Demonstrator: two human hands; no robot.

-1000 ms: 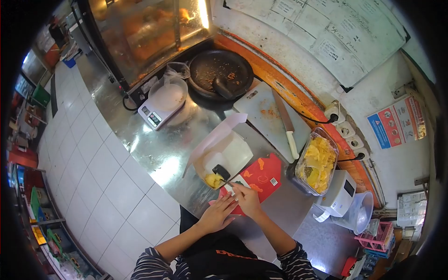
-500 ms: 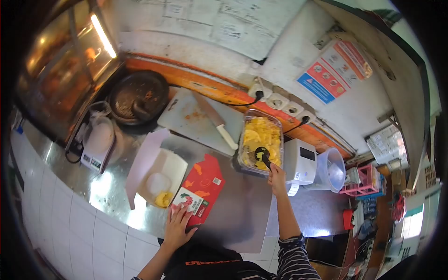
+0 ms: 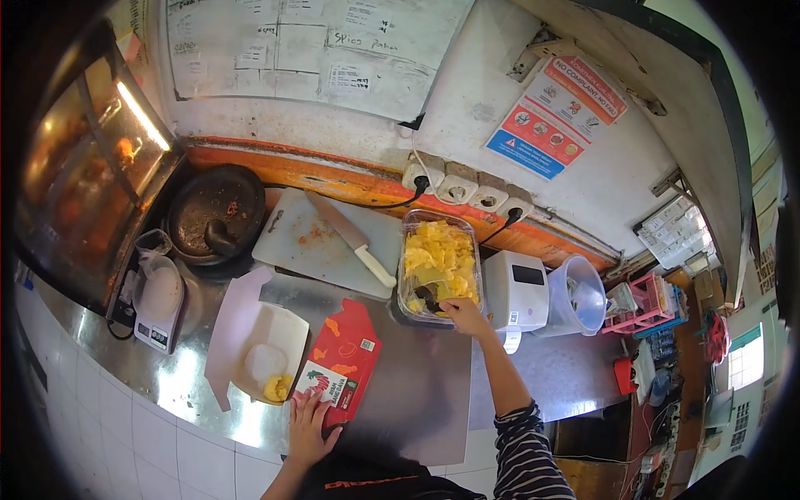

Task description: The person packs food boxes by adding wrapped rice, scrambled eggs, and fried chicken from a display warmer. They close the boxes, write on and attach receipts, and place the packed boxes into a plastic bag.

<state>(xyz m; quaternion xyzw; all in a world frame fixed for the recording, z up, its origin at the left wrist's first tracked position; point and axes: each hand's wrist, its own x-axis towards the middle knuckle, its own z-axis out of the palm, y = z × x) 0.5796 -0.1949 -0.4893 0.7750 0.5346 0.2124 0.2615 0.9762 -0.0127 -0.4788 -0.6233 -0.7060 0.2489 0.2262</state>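
Note:
My left hand point(image 3: 310, 429) lies with its fingers spread on the red printed card sleeve point(image 3: 346, 350), beside an open white paper box point(image 3: 287, 329). Inside that box are a round white mound point(image 3: 265, 362) and a small yellow piece of food point(image 3: 277, 387). My right hand point(image 3: 463, 317) is closed round the handle of a black spoon point(image 3: 428, 293), whose bowl is down among yellow food pieces point(image 3: 440, 250) in a clear plastic container point(image 3: 403, 267). Part of the spoon is hidden by the food and my fingers.
A cutting board point(image 3: 287, 237) with a knife point(image 3: 342, 227) lies behind. To the left are a stone mortar point(image 3: 212, 208), a scale point(image 3: 156, 329) and a lit glass case point(image 3: 92, 158). Right of the container stand a white printer point(image 3: 515, 292) and a clear bucket point(image 3: 575, 296).
My right hand has lowered the black spoon deeper into the yellow food near the container's front end. My left hand stays on the red sleeve. The whole view has shifted.

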